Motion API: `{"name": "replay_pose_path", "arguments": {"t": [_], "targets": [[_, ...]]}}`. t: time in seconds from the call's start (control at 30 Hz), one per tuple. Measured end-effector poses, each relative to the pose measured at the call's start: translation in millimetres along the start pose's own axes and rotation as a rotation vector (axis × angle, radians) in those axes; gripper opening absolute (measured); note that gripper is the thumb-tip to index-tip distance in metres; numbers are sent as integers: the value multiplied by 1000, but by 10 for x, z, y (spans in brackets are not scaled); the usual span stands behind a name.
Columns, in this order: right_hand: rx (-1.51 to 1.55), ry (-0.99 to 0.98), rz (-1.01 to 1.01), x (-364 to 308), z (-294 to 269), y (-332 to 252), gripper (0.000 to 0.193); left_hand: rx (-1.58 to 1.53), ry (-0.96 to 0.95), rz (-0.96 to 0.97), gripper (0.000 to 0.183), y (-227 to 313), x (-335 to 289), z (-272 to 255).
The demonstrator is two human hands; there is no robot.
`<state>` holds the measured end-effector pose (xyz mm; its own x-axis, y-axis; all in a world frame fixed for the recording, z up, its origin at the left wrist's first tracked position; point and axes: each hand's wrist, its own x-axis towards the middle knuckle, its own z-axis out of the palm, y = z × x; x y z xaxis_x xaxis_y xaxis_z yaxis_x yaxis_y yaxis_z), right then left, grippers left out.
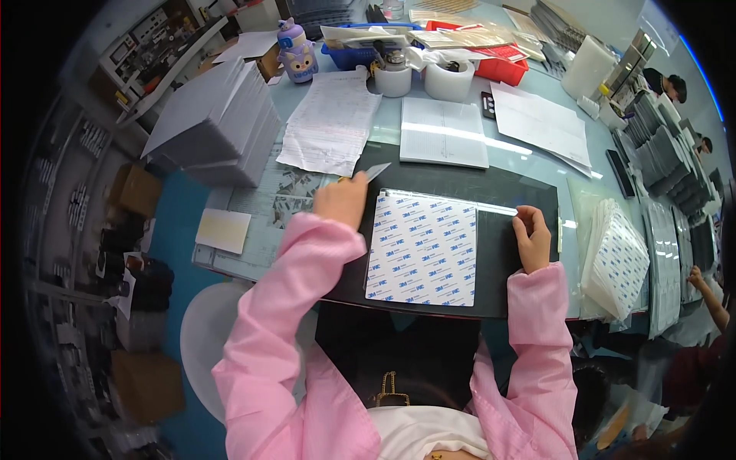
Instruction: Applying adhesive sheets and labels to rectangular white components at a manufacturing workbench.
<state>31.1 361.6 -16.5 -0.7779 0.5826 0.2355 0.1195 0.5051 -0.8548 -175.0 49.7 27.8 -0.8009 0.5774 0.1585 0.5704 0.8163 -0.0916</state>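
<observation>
Closest in, just past the near edge of the desk (390,123), there's your blue-printed sheet (422,257), flat on the black mat (498,284), its six o'clock side close to that edge! It looks light and bendy, probably smooth and apt to slide or crease, so opposite sides or corners should be the kindest hold. At three o'clock, your right hand (533,236): thumb and finger pinched on the end of a thin pale strip (494,208) by the sheet's twelve o'clock edge; stuck or loose, I can't tell. Over at ten, your left hand (341,201), fingers curled round a blade (378,170) pointing toward one, so mind that tip! Mat shows between sheet and right hand, likely your sideways room; farther out, a white pad (443,132) at twelve and creased paper (330,123) at eleven hem you in
</observation>
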Motion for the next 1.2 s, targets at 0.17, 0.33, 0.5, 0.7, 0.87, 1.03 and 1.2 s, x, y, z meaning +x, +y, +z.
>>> {"name": "replay_pose_path", "arguments": {"t": [0.17, 0.33, 0.5, 0.7, 0.87, 1.03, 1.2], "targets": [[-3, -6, -29, -17, -7, -8, 14, 45, -143, -108, 35, -577, -668, -92], [16, -63, -8, -137, 51, -133, 17, -117, 45, -47, 81, -484, -1162, -63], [361, -416, 204, -529, -109, -627, 33, -570, -16, 385, 85, 307, -1451, -303], [825, -447, 492, -937, -165, -983, 49, -621, -12, 433, 78, 909, -1493, -106], [982, -354, 525, -1006, -118, -958, 51, -648, 74, 327, 68, 1022, -1479, -96], [1136, -547, 348, -926, 39, -1264, 56, -1144, 488, 105, 39, 767, -1304, -239], [886, -651, 357, -791, 822, -1407, 61, -2366, 504, -415, 34, 838, -1252, -222]]}}
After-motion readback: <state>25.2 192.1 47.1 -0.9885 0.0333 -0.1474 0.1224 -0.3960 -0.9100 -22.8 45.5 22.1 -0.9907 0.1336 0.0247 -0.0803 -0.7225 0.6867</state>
